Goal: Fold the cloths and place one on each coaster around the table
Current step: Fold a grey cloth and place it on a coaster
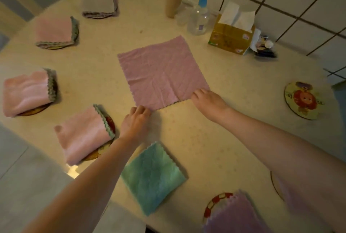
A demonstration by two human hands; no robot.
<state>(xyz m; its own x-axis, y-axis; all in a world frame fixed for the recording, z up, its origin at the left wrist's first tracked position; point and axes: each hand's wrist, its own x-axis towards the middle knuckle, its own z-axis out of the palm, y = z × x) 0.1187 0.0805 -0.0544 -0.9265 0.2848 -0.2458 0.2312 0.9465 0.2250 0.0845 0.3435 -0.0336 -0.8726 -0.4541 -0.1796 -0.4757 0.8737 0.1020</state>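
Pink cloth [162, 73]: spread flat, centre of frame, on table [215, 139]. Left hand [135, 120] pinches its near corner; right hand [207, 97] grips the adjacent right corner. Advised: lift both corners together, carry to far edge, align scalloped borders before pressing the crease. Destination: bare coaster [302, 99], right of frame.
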